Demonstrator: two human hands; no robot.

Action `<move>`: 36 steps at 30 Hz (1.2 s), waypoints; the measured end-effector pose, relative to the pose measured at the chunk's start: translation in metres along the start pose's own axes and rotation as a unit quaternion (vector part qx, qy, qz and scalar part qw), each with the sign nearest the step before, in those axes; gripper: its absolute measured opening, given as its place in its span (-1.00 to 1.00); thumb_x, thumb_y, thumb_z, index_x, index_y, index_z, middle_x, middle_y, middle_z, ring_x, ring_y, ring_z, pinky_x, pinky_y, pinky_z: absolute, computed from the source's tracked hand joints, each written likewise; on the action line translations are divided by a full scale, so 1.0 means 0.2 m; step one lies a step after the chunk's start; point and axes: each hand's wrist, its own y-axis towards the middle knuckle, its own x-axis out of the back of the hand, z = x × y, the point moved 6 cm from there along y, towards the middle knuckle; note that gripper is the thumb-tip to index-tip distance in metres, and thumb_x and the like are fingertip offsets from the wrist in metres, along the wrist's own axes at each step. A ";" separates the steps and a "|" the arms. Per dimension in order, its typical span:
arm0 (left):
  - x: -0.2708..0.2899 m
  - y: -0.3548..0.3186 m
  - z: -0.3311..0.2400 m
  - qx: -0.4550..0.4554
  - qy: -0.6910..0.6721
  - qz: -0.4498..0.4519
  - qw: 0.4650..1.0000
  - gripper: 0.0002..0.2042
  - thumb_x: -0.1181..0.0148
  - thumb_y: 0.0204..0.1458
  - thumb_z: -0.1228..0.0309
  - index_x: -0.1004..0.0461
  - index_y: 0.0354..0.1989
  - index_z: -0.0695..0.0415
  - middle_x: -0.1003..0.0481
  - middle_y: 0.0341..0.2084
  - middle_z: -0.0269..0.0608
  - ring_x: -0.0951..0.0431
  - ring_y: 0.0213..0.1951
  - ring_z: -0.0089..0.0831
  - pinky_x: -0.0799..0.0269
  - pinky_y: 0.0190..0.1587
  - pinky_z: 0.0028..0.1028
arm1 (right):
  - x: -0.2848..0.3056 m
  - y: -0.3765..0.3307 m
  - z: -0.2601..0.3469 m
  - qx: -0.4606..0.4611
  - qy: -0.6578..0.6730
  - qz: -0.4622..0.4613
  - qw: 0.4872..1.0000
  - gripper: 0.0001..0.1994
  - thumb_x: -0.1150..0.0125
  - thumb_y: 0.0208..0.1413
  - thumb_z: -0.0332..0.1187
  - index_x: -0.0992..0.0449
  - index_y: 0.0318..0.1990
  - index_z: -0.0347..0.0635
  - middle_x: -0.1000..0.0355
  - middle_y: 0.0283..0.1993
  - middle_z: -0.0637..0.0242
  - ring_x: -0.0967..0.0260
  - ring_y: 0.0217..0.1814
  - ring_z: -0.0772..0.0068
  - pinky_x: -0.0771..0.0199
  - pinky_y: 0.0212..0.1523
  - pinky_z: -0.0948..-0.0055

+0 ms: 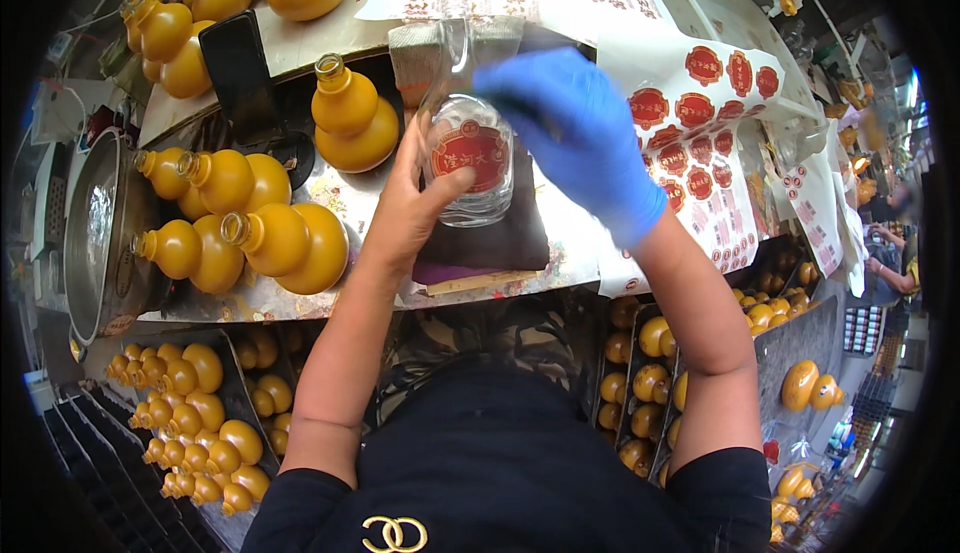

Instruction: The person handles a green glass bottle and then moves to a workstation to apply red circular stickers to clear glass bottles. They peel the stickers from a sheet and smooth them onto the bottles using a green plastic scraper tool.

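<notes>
A clear glass bottle point(472, 215) with a long neck lies on a dark padded rest point(520, 238), its neck pointing away from me. On its body is a red label with a scalloped edge point(482, 158). My left hand point(408, 198), bare, is closed around the bottle's left side, the thumb pressing on the label. Just above the label, at the bottle's right, my right hand point(585, 138) wears a blue glove. Its fingers are curled and smeared by motion, around something dark that I cannot make out.
Yellow gourd-shaped bottles point(355, 118) stand and lie on the table's left, near a phone point(240, 73) on a stand and a metal pan point(100, 233). Sheets of red labels point(700, 118) spread at right. Crates of more gourd bottles point(200, 423) flank me below.
</notes>
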 end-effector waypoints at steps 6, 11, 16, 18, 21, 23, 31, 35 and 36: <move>0.04 -0.02 -0.03 0.004 -0.062 -0.068 0.996 -0.25 0.17 0.24 -0.03 0.18 0.40 0.29 -0.07 0.32 0.08 -0.13 0.33 -0.26 -0.06 0.30 -0.39 | -0.04 -0.31 0.20 -0.072 0.090 0.070 0.991 -0.77 -0.24 -0.05 -0.50 -0.47 -0.18 -0.15 -0.46 -0.29 0.24 -0.47 -0.31 0.20 -0.48 -0.29 0.36; -0.04 0.01 -0.07 -0.048 0.131 -0.069 0.988 -0.17 0.16 0.21 -0.15 0.23 0.40 0.26 -0.16 0.26 0.10 -0.15 0.30 -0.24 0.01 0.32 -0.38 | -0.13 -0.34 0.07 -0.344 0.181 -0.115 0.914 -0.64 -0.25 0.11 -0.34 -0.31 0.00 -0.23 -0.49 -0.21 0.04 -0.53 -0.22 0.19 -0.51 -0.19 0.34; 0.00 0.04 0.00 -0.087 0.212 -0.133 0.964 -0.18 0.10 0.18 -0.16 0.15 0.39 0.22 -0.33 0.13 0.17 -0.38 0.16 -0.15 -0.21 0.21 -0.37 | -0.18 -0.42 -0.01 -0.384 0.185 -0.154 0.891 -0.63 -0.24 0.13 -0.31 -0.31 0.01 -0.28 -0.47 -0.17 0.10 -0.48 -0.16 0.29 -0.47 -0.13 0.38; 0.00 0.04 0.01 -0.082 0.194 -0.130 0.969 -0.17 0.11 0.18 -0.17 0.16 0.40 0.22 -0.32 0.14 0.17 -0.36 0.17 -0.16 -0.22 0.20 -0.37 | -0.19 -0.47 -0.02 -0.398 0.193 -0.177 0.879 -0.62 -0.24 0.13 -0.30 -0.31 0.02 -0.29 -0.46 -0.16 0.13 -0.44 -0.13 0.34 -0.45 -0.09 0.40; -0.01 0.04 0.02 -0.071 0.171 -0.120 0.975 -0.17 0.12 0.18 -0.18 0.17 0.40 0.21 -0.29 0.16 0.15 -0.34 0.19 -0.18 -0.22 0.21 -0.36 | -0.22 -0.53 -0.03 -0.422 0.209 -0.197 0.860 -0.62 -0.23 0.14 -0.29 -0.32 0.02 -0.30 -0.44 -0.14 0.15 -0.40 -0.10 0.38 -0.42 -0.05 0.41; -0.01 0.05 0.02 -0.063 0.154 -0.115 0.979 -0.16 0.12 0.17 -0.19 0.17 0.41 0.20 -0.28 0.17 0.14 -0.32 0.20 -0.20 -0.21 0.22 -0.35 | -0.22 -0.55 -0.05 -0.435 0.213 -0.203 0.851 -0.63 -0.23 0.13 -0.30 -0.32 0.01 -0.30 -0.44 -0.14 0.14 -0.39 -0.09 0.37 -0.41 -0.05 0.41; -0.01 0.05 0.03 -0.022 0.057 -0.058 0.996 -0.27 0.29 0.26 -0.13 0.20 0.42 0.14 -0.17 0.24 0.00 -0.22 0.25 -0.30 -0.15 0.27 -0.38 | -0.16 -0.61 -0.08 -0.436 0.161 -0.205 0.861 -0.65 -0.21 0.14 -0.32 -0.31 0.02 -0.27 -0.43 -0.14 0.09 -0.43 -0.11 0.27 -0.43 -0.08 0.37; 0.00 0.04 0.07 0.007 0.033 -0.045 0.998 -0.30 0.35 0.27 -0.12 0.21 0.42 0.11 -0.20 0.22 -0.02 -0.24 0.23 -0.32 -0.16 0.27 -0.37 | -0.15 -0.51 -0.02 -0.402 0.200 -0.208 0.869 -0.64 -0.19 0.16 -0.30 -0.30 0.02 -0.27 -0.42 -0.13 0.07 -0.42 -0.12 0.24 -0.42 -0.07 0.36; 0.01 0.04 0.07 0.011 0.042 -0.048 0.998 -0.30 0.35 0.27 -0.12 0.21 0.42 0.11 -0.20 0.22 -0.02 -0.25 0.23 -0.32 -0.16 0.27 -0.37 | -0.18 -0.55 -0.06 -0.417 0.199 -0.205 0.863 -0.64 -0.18 0.16 -0.30 -0.30 0.02 -0.27 -0.42 -0.13 0.08 -0.42 -0.12 0.24 -0.42 -0.06 0.36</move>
